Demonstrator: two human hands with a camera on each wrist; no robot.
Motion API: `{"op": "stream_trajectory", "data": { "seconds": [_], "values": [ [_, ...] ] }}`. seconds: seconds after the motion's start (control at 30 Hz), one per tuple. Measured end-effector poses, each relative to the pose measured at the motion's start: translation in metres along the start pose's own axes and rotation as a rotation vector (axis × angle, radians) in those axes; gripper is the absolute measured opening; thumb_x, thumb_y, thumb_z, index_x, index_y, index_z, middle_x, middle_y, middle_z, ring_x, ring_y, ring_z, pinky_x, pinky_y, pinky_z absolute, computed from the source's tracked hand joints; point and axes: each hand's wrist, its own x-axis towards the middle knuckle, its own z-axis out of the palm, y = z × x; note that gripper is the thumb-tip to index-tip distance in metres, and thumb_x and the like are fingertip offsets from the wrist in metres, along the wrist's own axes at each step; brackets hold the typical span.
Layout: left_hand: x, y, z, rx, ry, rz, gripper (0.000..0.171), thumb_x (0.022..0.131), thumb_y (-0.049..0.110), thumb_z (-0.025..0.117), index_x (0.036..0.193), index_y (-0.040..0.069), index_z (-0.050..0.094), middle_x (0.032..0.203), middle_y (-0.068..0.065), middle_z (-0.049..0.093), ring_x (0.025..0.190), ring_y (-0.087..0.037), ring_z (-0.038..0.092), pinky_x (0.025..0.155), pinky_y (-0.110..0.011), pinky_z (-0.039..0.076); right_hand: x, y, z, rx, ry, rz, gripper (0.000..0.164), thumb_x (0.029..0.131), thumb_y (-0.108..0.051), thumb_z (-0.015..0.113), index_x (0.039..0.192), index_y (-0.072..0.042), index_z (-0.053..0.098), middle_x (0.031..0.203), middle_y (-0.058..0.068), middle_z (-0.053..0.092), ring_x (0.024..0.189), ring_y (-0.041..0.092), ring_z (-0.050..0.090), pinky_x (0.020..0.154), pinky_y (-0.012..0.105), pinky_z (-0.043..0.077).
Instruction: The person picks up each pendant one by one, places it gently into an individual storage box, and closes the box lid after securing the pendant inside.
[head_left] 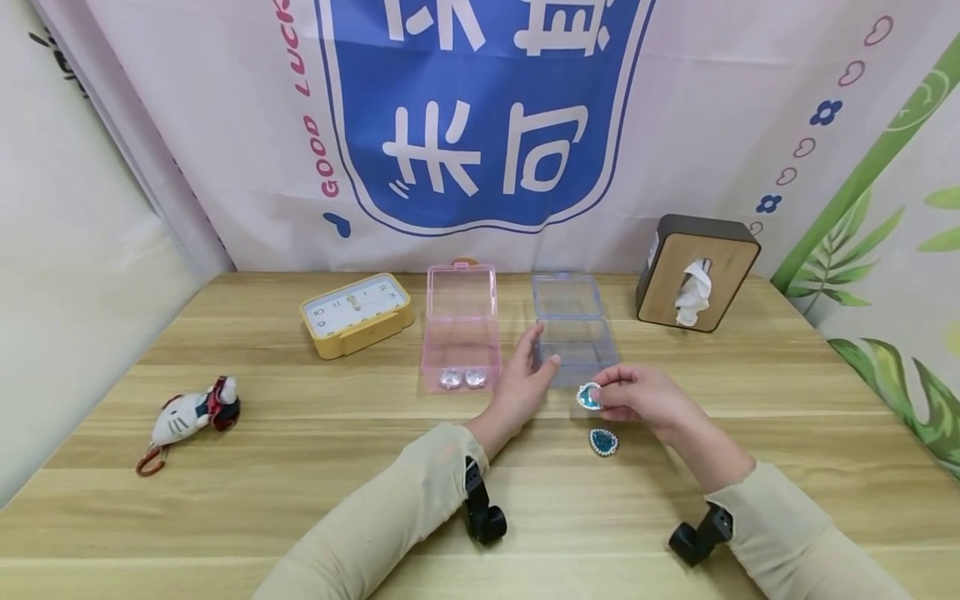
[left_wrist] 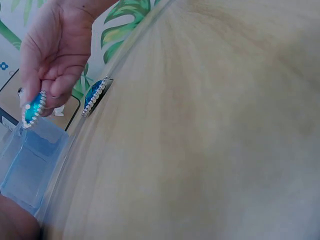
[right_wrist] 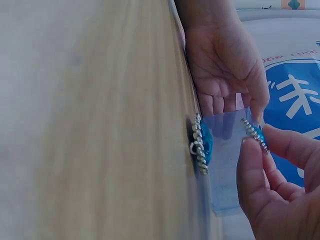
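Observation:
My right hand (head_left: 641, 398) pinches a teal gem charm (head_left: 588, 396) with a beaded white border between thumb and fingertips, just off the front right corner of a clear blue plastic box (head_left: 576, 342). The box stands with its lid up. At its left side my left hand (head_left: 522, 379) rests with fairly straight fingers, the thumb at the front edge. A second teal gem charm (head_left: 603, 442), teardrop-shaped, lies on the table below the right hand. In the right wrist view, the held charm (right_wrist: 255, 135) appears edge-on in front of the box.
Left of the blue box, an open pink box (head_left: 461, 346) holds two clear gems (head_left: 462, 378) in its front part. Further left are a yellow clock (head_left: 356, 312) and a white plush charm (head_left: 191, 415). A tissue box (head_left: 697, 275) stands at the back right.

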Motion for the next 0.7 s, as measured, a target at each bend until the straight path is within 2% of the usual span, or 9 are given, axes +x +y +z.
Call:
{"op": "stream_trajectory", "data": {
  "seconds": [0.17, 0.37, 0.5, 0.7],
  "values": [
    [0.000, 0.001, 0.000, 0.011, 0.003, -0.004, 0.059, 0.090, 0.014, 0.055, 0.144, 0.014, 0.031, 0.150, -0.011, 0.027, 0.137, -0.027, 0.028, 0.112, -0.035, 0.027, -0.002, -0.005, -0.003, 0.057, -0.003, -0.024, 0.011, 0.086, -0.004, 0.059, 0.096, 0.000, 0.058, 0.081, -0.003, 0.063, 0.071, 0.007, 0.061, 0.068, 0.018, 0.055],
    [0.000, 0.000, 0.000, 0.017, 0.002, -0.003, 0.059, 0.091, 0.014, 0.055, 0.144, 0.014, 0.031, 0.150, -0.012, 0.027, 0.137, -0.028, 0.028, 0.112, -0.035, 0.027, 0.000, -0.009, -0.007, 0.077, 0.003, -0.065, 0.018, 0.088, -0.003, 0.057, 0.105, 0.004, 0.057, 0.087, -0.001, 0.063, 0.077, 0.008, 0.062, 0.073, 0.019, 0.055],
    [0.000, -0.002, 0.000, 0.020, 0.003, -0.010, 0.059, 0.090, 0.015, 0.056, 0.144, 0.015, 0.031, 0.150, -0.010, 0.027, 0.137, -0.027, 0.029, 0.112, -0.035, 0.028, 0.004, -0.011, -0.010, 0.134, 0.017, -0.087, 0.013, 0.088, 0.001, 0.055, 0.101, -0.001, 0.059, 0.087, -0.001, 0.063, 0.078, 0.009, 0.063, 0.074, 0.019, 0.055],
    [0.000, -0.001, 0.000, 0.012, -0.001, 0.002, 0.059, 0.091, 0.015, 0.056, 0.144, 0.015, 0.031, 0.150, -0.011, 0.027, 0.137, -0.028, 0.028, 0.112, -0.035, 0.027, 0.007, -0.019, -0.013, 0.206, 0.044, -0.115, 0.017, 0.087, 0.006, 0.053, 0.095, -0.006, 0.062, 0.086, -0.001, 0.064, 0.077, 0.008, 0.064, 0.074, 0.019, 0.056]
  ]
}}
